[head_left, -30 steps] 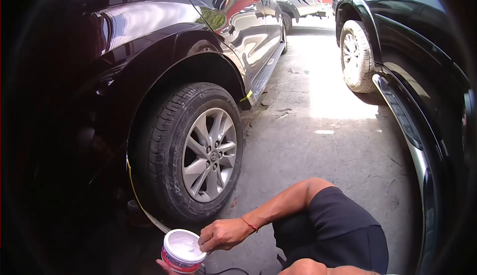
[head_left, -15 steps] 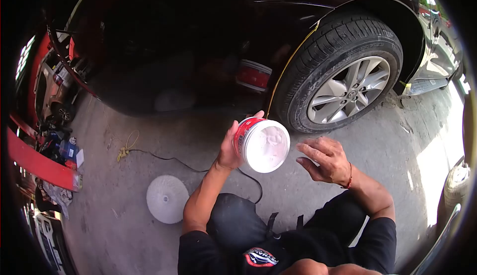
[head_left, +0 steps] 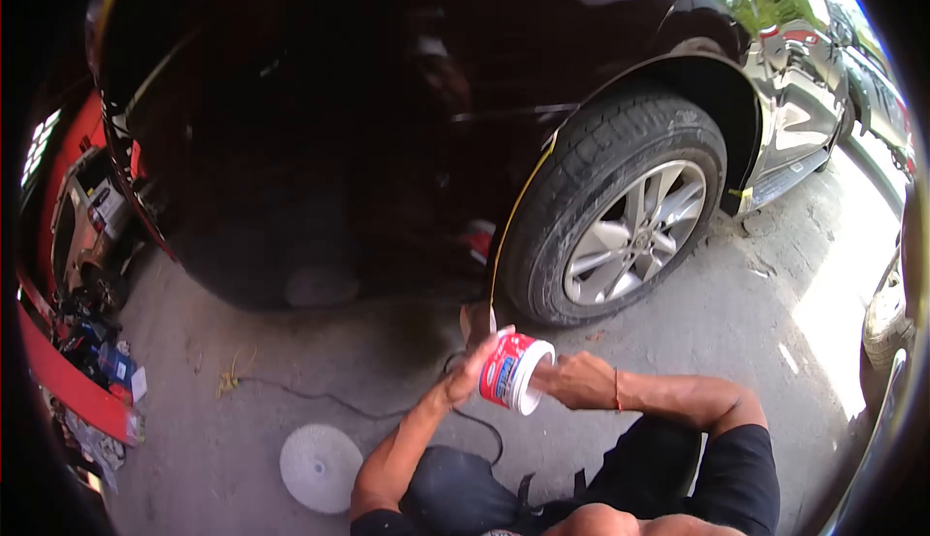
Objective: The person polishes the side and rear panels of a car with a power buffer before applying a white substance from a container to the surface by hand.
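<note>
My left hand (head_left: 469,375) is wrapped round a red and white tub (head_left: 501,371), tipped on its side with its mouth toward my right hand. The fingers of my right hand (head_left: 581,381) reach into that mouth, so their tips are hidden and I cannot see whether they grip anything. Whatever the tub contains is out of sight from this angle. Just beyond the tub is the lower corner of a dark, glossy car bumper (head_left: 387,245), with yellow tape (head_left: 523,197) along its wheel-arch edge.
Right of the bumper stands the front tyre (head_left: 542,265) with its silver wheel (head_left: 639,231). A white round buffing pad (head_left: 322,468) lies on the concrete floor near my knee, beside a dark cord (head_left: 339,398). A red beam (head_left: 77,381) crosses the left side.
My right hand has moved left from beside the tub into its mouth. The tub has turned sideways, hiding its pale contents. The view has tilted upward, showing more of the car.
</note>
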Available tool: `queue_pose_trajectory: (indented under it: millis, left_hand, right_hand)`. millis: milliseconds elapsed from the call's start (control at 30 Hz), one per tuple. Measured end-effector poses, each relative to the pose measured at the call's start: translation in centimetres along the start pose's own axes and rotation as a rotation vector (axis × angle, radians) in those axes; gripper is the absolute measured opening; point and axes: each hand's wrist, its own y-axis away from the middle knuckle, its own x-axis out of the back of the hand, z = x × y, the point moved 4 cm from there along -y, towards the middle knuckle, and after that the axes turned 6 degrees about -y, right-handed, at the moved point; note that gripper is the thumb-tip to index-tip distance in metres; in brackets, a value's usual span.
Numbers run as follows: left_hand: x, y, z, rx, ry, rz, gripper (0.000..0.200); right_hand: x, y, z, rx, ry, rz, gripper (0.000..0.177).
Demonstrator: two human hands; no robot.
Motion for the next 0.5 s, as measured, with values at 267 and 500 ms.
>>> queue_pose_trajectory:
  millis: [267,500]
  left_hand:
    - [1.0,-1.4,-1.8,0.112,0.069,-0.014,0.066]
    - [0.7,-1.1,-1.2,0.118,0.075,-0.006,0.070]
  right_hand:
    - [0.6,-0.2,-0.4,-0.015,-0.096,-0.120,0.050]
    - [6.6,1.3,-0.1,-0.008,-0.366,0.161,0.065]
